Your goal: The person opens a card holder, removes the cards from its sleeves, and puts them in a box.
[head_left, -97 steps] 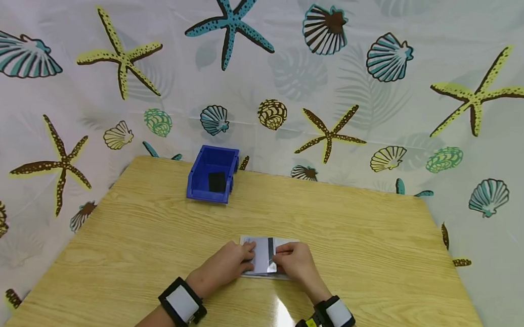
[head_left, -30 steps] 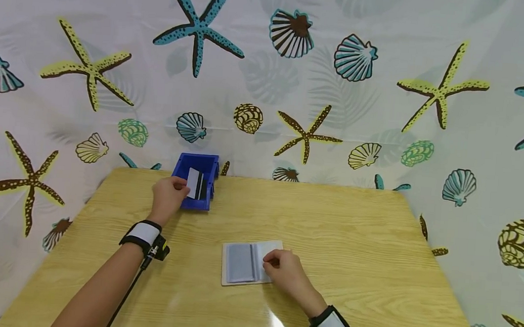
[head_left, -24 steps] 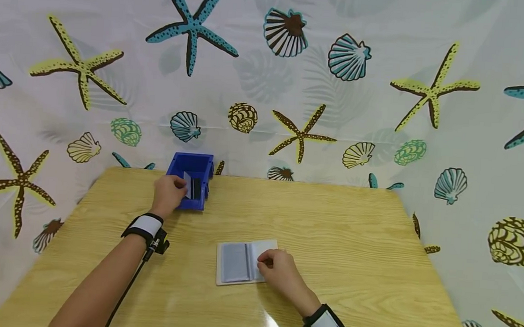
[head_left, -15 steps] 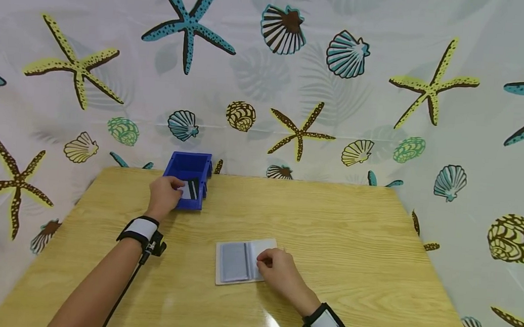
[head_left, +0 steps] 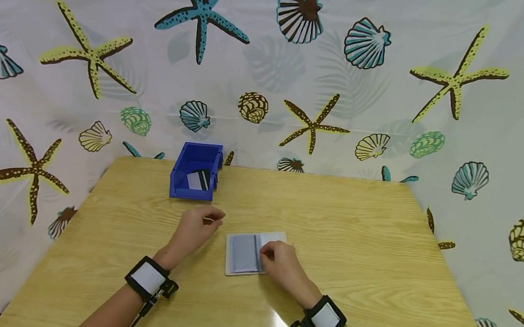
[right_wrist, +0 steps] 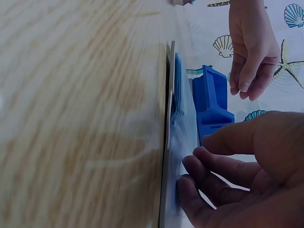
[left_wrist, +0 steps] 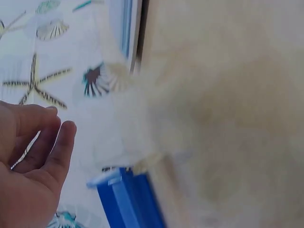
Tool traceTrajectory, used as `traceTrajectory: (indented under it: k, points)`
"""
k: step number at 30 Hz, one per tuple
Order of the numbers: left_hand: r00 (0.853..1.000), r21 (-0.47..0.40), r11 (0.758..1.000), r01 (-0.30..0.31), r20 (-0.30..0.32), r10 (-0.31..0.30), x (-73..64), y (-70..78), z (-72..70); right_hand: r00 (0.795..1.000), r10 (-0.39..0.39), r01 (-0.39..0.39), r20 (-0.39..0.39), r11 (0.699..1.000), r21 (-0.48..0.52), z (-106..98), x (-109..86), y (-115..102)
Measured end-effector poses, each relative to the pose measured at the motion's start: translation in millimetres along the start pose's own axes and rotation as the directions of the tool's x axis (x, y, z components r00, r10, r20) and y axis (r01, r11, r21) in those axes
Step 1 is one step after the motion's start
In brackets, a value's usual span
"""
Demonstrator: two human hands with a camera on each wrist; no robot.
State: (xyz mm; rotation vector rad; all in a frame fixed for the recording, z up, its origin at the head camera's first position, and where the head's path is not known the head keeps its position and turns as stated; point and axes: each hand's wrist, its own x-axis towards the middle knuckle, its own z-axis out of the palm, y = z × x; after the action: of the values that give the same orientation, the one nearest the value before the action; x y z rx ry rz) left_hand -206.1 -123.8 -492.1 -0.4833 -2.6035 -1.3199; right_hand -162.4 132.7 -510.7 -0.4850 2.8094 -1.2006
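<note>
White card (head_left: 194, 181) lay in blue bin (head_left: 190, 194) as right hand (head_left: 282, 262) touched booklet (head_left: 243, 254)

The booklet lay spread on the wooden table (head_left: 353, 230), its thicker stack of clear sleeves (head_left: 244, 251) on the left side. The fingers of the right hand were bent loosely, their tips against the right-hand page; the gap to the thumb was narrow, and nothing was pinched.

The left hand (head_left: 195, 227) was in the air between the bin and the booklet, nearer to the viewer than the bin. Its thumb and fingers were loosely bent with a narrow gap between their tips, and it held nothing.

The bin stood at the back of the table, left of the booklet. The card lay inside it, with a dark stripe, near a black piece (head_left: 207, 173). A seashell-print cloth (head_left: 268, 67) hung behind.
</note>
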Motion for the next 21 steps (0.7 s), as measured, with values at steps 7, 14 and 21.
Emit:
traceTrajectory:
  k: [7,14,21]
  points:
    - [0.975,0.071,0.997,0.034,0.215,-0.049,-33.0,16.1,28.8,1.000,-0.007,0.006,-0.002,0.995,-0.101,6.0,2.7,-6.8]
    - [0.968,0.129,0.991,-0.017,0.250,-0.016,-42.9,20.4,42.1,0.995,-0.092,0.099,0.040,0.950,-0.295,20.4,0.9,-25.5]
    - [0.973,0.121,0.992,-0.047,0.232,0.018,-44.2,16.6,44.3,0.956,-0.287,0.287,0.056,0.880,-0.378,37.0,-1.7,-33.0]
